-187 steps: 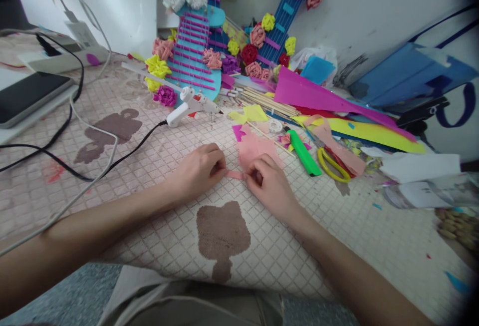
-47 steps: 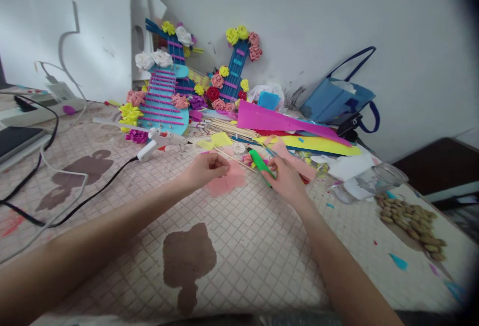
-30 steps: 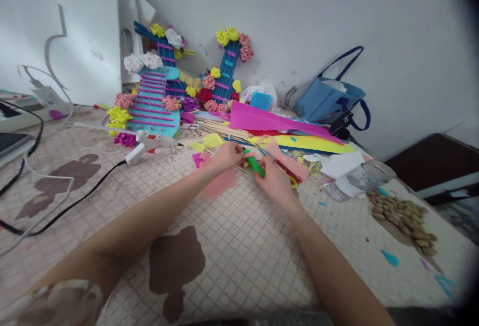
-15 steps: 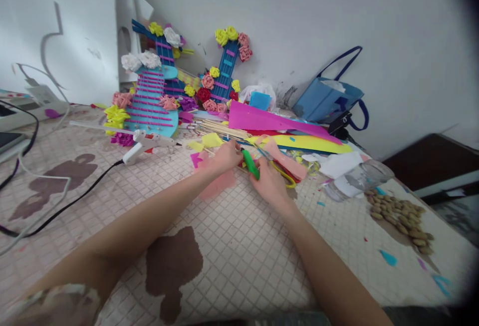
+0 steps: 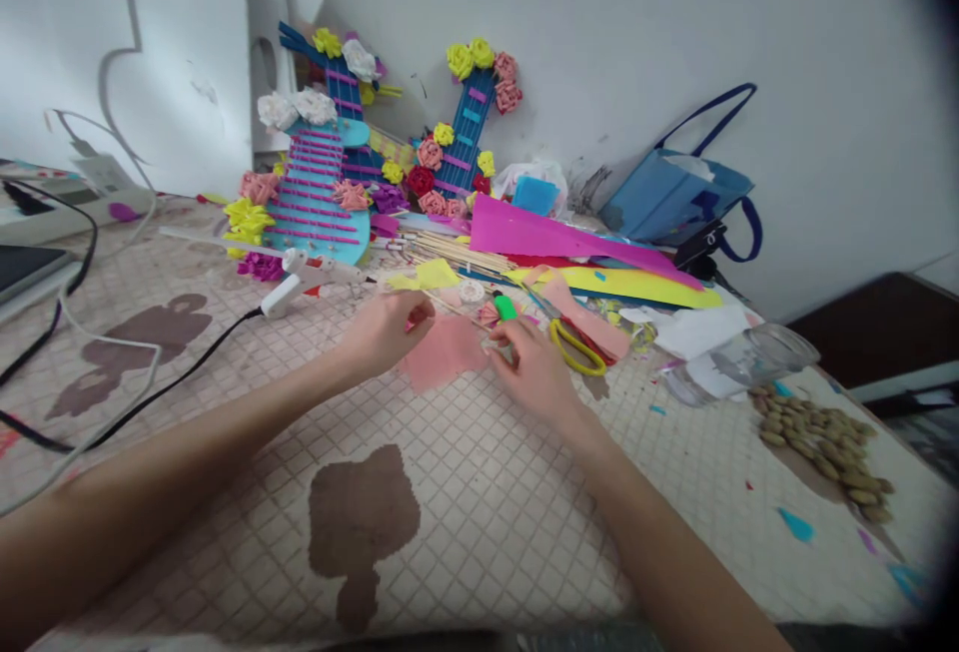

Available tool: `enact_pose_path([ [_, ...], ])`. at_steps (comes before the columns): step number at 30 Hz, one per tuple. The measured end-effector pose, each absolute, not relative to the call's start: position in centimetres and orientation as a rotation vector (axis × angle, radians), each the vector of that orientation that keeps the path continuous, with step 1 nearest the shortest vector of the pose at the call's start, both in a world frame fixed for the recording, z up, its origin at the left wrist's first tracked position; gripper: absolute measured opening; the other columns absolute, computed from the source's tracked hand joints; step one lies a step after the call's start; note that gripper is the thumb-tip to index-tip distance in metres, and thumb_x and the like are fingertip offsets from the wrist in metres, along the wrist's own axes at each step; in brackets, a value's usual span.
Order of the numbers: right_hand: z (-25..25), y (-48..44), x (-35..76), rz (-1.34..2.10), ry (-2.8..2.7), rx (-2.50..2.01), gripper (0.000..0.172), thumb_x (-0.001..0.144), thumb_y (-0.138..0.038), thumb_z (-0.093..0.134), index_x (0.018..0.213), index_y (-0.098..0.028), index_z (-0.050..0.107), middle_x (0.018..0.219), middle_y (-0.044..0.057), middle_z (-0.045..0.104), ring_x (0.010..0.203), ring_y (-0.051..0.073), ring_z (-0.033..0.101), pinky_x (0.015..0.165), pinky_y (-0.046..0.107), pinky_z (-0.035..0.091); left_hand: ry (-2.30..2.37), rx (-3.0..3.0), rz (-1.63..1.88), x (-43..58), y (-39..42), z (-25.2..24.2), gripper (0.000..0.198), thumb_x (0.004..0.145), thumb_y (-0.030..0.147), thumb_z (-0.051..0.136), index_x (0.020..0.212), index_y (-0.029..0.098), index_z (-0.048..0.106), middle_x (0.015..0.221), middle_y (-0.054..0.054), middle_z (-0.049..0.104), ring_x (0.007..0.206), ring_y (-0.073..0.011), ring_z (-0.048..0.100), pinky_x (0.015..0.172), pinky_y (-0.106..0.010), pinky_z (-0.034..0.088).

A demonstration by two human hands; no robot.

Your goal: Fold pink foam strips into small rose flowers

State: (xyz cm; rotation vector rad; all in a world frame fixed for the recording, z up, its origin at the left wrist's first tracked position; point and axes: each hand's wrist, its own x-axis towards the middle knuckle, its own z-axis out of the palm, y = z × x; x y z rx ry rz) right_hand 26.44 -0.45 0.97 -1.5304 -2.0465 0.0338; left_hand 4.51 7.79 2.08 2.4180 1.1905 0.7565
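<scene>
My left hand (image 5: 386, 332) has its fingers curled together at the left edge of a sheet of pink crepe paper (image 5: 446, 347). Whatever its fingertips hold, if anything, is hidden. At the sheet's right side, my right hand (image 5: 535, 367) pinches something small and pale that I cannot make out. Just beyond the right fingers shows a green tool (image 5: 504, 307) with a dark end; its lower part is hidden by the hand. A thin wooden stick (image 5: 454, 307) lies slantwise between the hands. Yellow-handled scissors (image 5: 576, 347) rest right of the right hand.
A white glue gun (image 5: 300, 278) with a black cord lies at left. Behind stand paper-flower guitar shapes (image 5: 319, 193), sticks (image 5: 457, 253) and a magenta sheet (image 5: 554, 233). At right are a clear jar (image 5: 764, 352), a nut heap (image 5: 820, 442) and a blue bag (image 5: 666, 198).
My hands have moved apart, the left one back to the left. The green tool, held between them before, now shows beyond my right fingers. The whole view has shifted slightly.
</scene>
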Motion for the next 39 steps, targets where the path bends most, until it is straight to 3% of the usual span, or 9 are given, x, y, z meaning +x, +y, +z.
enact_pose_path([
  [6,0.8,-1.0,24.3,0.090,-2.376,-1.489,0.019,0.085,-0.012,0.050,0.101,-0.020,0.056,0.112,0.007,0.059,0.097,0.020,0.060,0.069,0.029,0.049,1.097,2.429,0.766,1.0,5.4,0.4,0.014,0.082,0.021,0.050,0.086,0.017,0.063,0.082,-0.004,0.067,0.073,-0.0159,0.061,0.064,-0.026,0.045],
  [13,0.1,0.0,24.6,-0.027,-2.388,-1.491,0.015,0.090,-0.013,0.043,0.091,-0.018,0.057,0.098,0.006,0.062,0.090,0.020,0.061,0.067,0.030,0.050,1.029,2.412,0.812,0.7,5.2,0.1,0.014,0.083,0.019,0.050,0.087,0.017,0.063,0.082,-0.003,0.066,0.074,-0.0157,0.061,0.067,-0.027,0.047],
  [19,0.6,-1.0,23.5,0.005,-2.280,-1.447,0.012,0.084,-0.011,0.048,0.090,-0.019,0.056,0.098,0.005,0.061,0.090,0.020,0.060,0.072,0.031,0.050,0.877,2.484,0.953,1.4,3.7,0.5,0.022,0.082,0.015,0.054,0.104,0.016,0.059,0.105,-0.009,0.062,0.101,-0.0213,0.057,0.087,-0.035,0.048],
  [23,0.6,-1.4,23.4,0.035,-2.303,-1.521,0.009,0.087,-0.018,0.051,0.094,-0.020,0.057,0.101,0.006,0.061,0.090,0.021,0.061,0.068,0.032,0.050,0.756,2.547,0.872,2.0,2.9,0.1,0.019,0.083,0.012,0.053,0.100,0.016,0.059,0.103,-0.008,0.064,0.101,-0.0218,0.056,0.088,-0.036,0.047],
  [28,-0.1,-0.4,23.9,0.004,-2.362,-1.538,0.014,0.091,-0.017,0.043,0.090,-0.020,0.057,0.096,0.007,0.062,0.086,0.021,0.061,0.064,0.031,0.048,0.798,2.606,0.700,2.3,2.4,-0.1,0.021,0.078,0.018,0.065,0.098,0.018,0.060,0.105,-0.006,0.064,0.103,-0.0250,0.055,0.088,-0.040,0.042],
  [33,0.0,-0.5,24.1,0.005,-2.120,-1.545,0.010,0.086,-0.012,0.047,0.086,-0.020,0.053,0.091,0.006,0.061,0.080,0.018,0.060,0.065,0.029,0.046,0.850,2.632,0.639,1.9,2.8,-0.2,0.007,0.085,0.015,0.054,0.088,0.017,0.060,0.097,-0.005,0.065,0.095,-0.0212,0.059,0.085,-0.037,0.042],
  [39,0.3,-2.6,22.6,0.093,-2.296,-1.318,0.012,0.085,-0.011,0.046,0.089,-0.020,0.053,0.088,0.004,0.063,0.078,0.017,0.060,0.067,0.028,0.045,0.843,2.562,0.904,1.6,2.1,-0.1,0.042,0.078,0.024,0.069,0.116,0.016,0.052,0.117,-0.011,0.057,0.111,-0.0257,0.051,0.091,-0.040,0.042],
])
